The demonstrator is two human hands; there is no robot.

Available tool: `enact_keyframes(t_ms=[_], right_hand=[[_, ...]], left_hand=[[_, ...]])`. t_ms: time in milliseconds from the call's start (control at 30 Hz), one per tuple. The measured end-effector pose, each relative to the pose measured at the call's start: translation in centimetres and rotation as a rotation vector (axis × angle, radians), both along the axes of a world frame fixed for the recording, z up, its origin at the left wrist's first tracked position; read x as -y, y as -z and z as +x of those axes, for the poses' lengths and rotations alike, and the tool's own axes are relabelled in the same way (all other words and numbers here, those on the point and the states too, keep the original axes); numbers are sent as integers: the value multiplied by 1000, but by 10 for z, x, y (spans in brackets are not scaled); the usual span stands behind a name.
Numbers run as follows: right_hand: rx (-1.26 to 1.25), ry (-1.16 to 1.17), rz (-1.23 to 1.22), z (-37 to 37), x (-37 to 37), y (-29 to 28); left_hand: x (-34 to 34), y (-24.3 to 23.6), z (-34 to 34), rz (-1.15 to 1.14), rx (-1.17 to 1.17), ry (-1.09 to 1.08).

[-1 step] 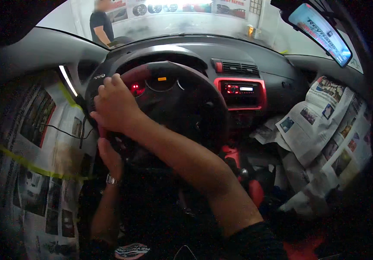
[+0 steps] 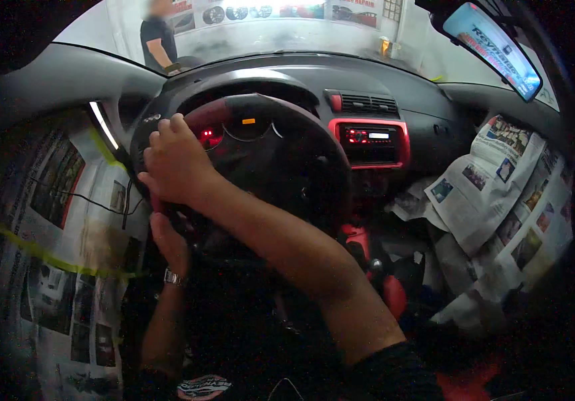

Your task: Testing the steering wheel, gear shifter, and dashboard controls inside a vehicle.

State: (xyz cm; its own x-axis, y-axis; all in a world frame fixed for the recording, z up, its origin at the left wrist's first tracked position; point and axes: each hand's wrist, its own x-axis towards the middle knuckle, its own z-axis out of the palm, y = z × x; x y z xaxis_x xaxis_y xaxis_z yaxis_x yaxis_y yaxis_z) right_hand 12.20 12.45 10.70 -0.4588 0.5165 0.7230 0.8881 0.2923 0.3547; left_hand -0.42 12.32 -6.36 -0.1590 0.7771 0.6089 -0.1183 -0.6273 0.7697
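Right grip point(image 2: 177, 160) wrapped over the round black-and-dark-red steering wheel point(image 2: 267, 177), left of frame centre. Left grip point(image 2: 169, 240) at the rim just below; too dark to tell its closure. Judgement: share load evenly, crossed forearm loose.

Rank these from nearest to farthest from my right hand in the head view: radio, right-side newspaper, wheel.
1. Wheel: nearest, its left side gripped by the right hand.
2. Radio: to the right, in the red-framed centre panel.
3. Right-side newspaper: farthest, at far right, beyond the radio.
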Motion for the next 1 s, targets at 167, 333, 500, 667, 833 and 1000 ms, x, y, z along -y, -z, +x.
enact_keyframes(t_ms=[167, 333, 500, 667, 833, 1000], right_hand=[[-5, 7, 93, -1, 3, 2], [14, 33, -39, -5, 5, 1], [25, 22, -48, -7, 11, 2], [-5, -28, -104, -4, 14, 2], [13, -57, -71, 8, 19, -5], [-134, -48, 4, 31, 24, -18]], left_hand=[[8, -1, 5, -205, 118, -8], [11, 4, 5, -203, 120, -38], [12, 20, 3, -157, 50, -49], [6, 24, 12, -48, 37, -204], [18, 21, 7, -246, 51, -60], [34, 46, 3, -348, -256, -323]])
